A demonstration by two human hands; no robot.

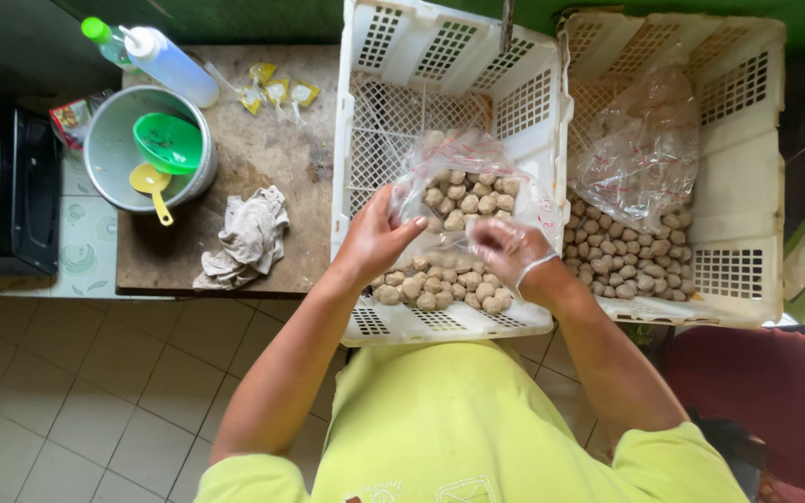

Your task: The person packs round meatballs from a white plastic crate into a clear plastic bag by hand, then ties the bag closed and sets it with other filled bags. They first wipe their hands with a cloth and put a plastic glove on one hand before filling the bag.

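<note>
My left hand [376,236] grips the left edge of a clear plastic bag [466,191] filled with pale brown balls, held over a white plastic crate [361,112]. My right hand [512,251], covered by a thin clear glove, holds the bag's lower right side. Below the bag, another packed bag of balls [440,284] lies at the crate's near end. A second white crate [747,158] to the right holds loose balls [628,256] and a crumpled empty plastic bag [640,149].
A worn wooden table [263,140] on the left carries a metal pot [114,140] with a green bowl and yellow spoon, two squeeze bottles [168,61], small yellow sachets [277,91] and a grey rag [249,237]. A black stove [2,191] stands far left. Tiled floor lies below.
</note>
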